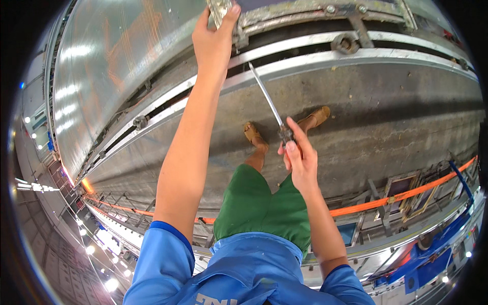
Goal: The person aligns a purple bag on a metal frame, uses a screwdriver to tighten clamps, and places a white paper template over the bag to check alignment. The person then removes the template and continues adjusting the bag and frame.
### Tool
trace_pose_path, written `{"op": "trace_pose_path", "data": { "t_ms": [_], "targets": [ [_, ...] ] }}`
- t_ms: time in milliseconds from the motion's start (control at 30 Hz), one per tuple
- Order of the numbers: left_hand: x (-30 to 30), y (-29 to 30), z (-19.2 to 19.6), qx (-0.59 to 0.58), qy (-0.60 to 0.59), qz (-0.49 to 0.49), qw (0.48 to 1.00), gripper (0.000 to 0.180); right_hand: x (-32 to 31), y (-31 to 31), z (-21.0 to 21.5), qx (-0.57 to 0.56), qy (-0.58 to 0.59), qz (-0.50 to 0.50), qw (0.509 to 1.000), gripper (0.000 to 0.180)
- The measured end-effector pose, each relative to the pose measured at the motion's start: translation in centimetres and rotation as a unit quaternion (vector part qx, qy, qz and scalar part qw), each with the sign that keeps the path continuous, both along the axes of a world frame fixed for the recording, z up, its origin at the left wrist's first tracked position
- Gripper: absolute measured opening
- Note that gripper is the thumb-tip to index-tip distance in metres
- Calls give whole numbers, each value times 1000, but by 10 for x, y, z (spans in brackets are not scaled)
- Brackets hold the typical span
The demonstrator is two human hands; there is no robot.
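Screwdriver [268, 96] | long shaft, gripped at the handle by right hand [300, 162], tip angled up toward the metal rail [325, 56]; left hand [216, 35] stretched out, clasping a shiny metal piece [219, 10] on the frame, looks like it's steadying it; sandalled feet on concrete floor [396, 117] below

The left hand [216, 38] reaches far, its fingers on a small flat metal piece [219, 10] at the far edge of the steel frame [305, 56]. The right hand [300, 162] sits nearer and to the right, gripping a long thin metal screwdriver [267, 99] whose tip points far-left toward the frame rails. A large clear ribbed plastic sheet [112, 61] lies left of the frame. The concrete floor [381, 117] spreads near the rails, with two sandalled feet [284, 129] on it. An orange strap [401, 195] runs along the near right side.
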State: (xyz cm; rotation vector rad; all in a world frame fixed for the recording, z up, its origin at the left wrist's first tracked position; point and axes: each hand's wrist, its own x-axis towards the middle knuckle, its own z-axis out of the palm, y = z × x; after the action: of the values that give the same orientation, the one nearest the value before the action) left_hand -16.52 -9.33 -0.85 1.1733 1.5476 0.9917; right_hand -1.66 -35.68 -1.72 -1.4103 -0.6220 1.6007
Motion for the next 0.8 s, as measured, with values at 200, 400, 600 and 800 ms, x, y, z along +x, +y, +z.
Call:
{"op": "trace_pose_path", "data": {
  "t_ms": [200, 400, 600, 800],
  "targets": [
    [6, 0, 3, 54, 6, 18, 998, 49, -25, 9, -7, 19, 1, -23, 1000, 48],
    [3, 2, 0, 55, 10, 4, 998, 46, -40, 14, 5, 10, 19, -64, 998, 47],
    [5, 2, 1, 61, -25, -2, 998, 45, -48, 17, 9, 13, 16, -89, 996, 46],
    [9, 1, 2, 67, -39, -8, 997, 44, -53, 13, 0, 7, 114, -105, 988, 49]
  ]
}}
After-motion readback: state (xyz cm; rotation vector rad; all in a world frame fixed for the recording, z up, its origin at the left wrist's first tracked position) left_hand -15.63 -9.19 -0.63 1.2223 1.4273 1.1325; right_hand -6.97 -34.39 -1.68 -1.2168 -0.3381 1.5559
